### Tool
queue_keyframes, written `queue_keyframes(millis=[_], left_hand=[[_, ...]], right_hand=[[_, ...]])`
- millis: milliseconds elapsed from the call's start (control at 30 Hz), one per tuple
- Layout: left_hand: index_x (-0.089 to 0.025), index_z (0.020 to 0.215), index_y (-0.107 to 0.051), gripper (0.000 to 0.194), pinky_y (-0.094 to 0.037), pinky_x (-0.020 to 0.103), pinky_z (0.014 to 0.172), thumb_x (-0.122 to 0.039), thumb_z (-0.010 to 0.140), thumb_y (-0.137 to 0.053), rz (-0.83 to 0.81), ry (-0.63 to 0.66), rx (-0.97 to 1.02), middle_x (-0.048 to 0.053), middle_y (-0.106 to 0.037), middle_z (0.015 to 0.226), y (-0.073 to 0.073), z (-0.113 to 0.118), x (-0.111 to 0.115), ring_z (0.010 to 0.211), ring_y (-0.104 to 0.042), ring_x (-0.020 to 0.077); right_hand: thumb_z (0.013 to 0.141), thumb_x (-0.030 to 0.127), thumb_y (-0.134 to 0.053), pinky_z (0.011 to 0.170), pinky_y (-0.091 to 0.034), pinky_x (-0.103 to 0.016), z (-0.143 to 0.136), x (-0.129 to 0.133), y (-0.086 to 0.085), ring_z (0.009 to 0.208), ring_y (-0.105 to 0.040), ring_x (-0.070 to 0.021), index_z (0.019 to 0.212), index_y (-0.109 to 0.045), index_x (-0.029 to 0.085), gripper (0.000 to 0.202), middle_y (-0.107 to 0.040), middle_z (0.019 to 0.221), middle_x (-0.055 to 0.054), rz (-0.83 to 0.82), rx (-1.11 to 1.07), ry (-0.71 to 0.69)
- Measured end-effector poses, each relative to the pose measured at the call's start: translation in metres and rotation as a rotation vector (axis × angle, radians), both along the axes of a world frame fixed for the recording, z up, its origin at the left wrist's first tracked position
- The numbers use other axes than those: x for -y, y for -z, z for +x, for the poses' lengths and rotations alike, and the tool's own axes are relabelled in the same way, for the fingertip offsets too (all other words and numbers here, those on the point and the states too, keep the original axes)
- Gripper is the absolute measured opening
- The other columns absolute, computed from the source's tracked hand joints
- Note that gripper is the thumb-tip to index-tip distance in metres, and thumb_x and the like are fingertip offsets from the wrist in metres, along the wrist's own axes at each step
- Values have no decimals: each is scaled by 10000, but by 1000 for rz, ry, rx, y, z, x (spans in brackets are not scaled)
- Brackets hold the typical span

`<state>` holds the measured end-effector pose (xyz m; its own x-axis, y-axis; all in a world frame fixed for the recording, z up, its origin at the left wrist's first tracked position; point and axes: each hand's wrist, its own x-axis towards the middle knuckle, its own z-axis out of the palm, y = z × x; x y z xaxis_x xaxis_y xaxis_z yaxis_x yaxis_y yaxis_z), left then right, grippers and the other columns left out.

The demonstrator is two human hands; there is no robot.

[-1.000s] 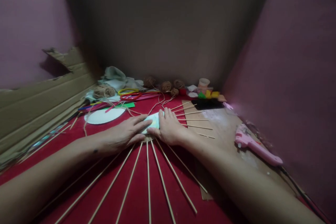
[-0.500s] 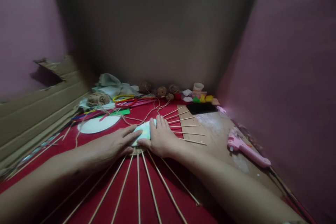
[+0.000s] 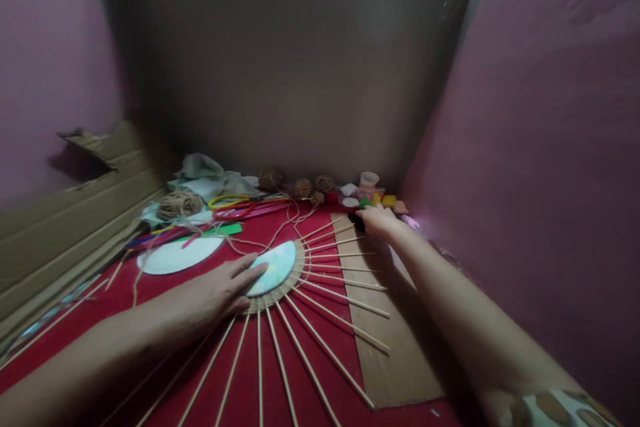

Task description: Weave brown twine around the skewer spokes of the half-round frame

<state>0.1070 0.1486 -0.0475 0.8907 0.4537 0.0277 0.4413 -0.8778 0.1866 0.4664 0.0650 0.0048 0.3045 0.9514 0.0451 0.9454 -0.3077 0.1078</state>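
Observation:
My left hand [image 3: 233, 285] lies with fingers spread over a pale blue-green patterned half disc [image 3: 277, 268], pressing its left part. A woven band [image 3: 285, 291] edges the disc, and thin light sticks [image 3: 280, 340] fan out from it to the front and right. Farther off, my right hand [image 3: 379, 221] is at a flat black object [image 3: 357, 222], largely covering it. The fingers there are small and partly hidden, so their grip is unclear. A white oval piece [image 3: 180, 256] rests left of the disc.
Brown twine balls [image 3: 302, 188] line the back beside a small cup [image 3: 369, 179] and coloured pieces. Red-handled scissors [image 3: 234, 211] and loose twine lie behind the white oval. A cardboard sheet [image 3: 395, 373] lies under the right-hand sticks; walls rise on both sides and behind.
My right hand has left the patterned disc and moved to the back right, onto the black object. My left hand stays on the disc. The right arm now hides the pink glue gun.

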Motion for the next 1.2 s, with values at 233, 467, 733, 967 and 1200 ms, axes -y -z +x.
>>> queue_keyframes(millis=[233,467,733,967,1200], left_hand=[[-320,1437,-365,534,-417,421,1050,-475,927,-387,-30,3,-20,75,-321,1527,-5,-2,3,1327,-423,308],[-315,1444,-354,545,-413,434,1053,-473,924,-386,-40,-18,-50,90,-305,1533,-4,-1,3,1340,-407,306],[-272,1457,-334,553,-393,430,1068,-464,939,-347,-93,17,-62,99,-255,1554,-17,10,6,1356,-381,296],[-217,1435,-355,546,-351,430,1089,-435,935,-385,-77,81,-19,146,-262,1536,-16,24,4,1358,-362,295],[-212,1340,-454,429,-350,373,1041,-269,917,-415,-149,101,83,102,-534,1321,-47,-5,-12,1202,-474,214]], right_hand=[[812,76,-517,904,-430,-439,13,-16,8,1180,-517,-336,1349,-516,299,581,-570,1319,-101,-115,49,-25],[929,217,-456,906,-452,-425,20,-26,8,1144,-567,-283,1309,-545,244,391,-613,1244,-123,-138,63,25],[857,128,-492,881,-459,-346,-6,-23,-15,1107,-599,-255,1274,-571,216,433,-637,1220,-119,-45,3,-89],[845,145,-484,895,-452,-301,-96,6,-16,1078,-612,-211,1225,-622,201,408,-668,1184,-81,128,-308,-452],[810,95,-539,957,-414,-369,-158,14,18,1115,-558,-219,1227,-601,169,428,-631,1221,-105,179,-428,-709]])
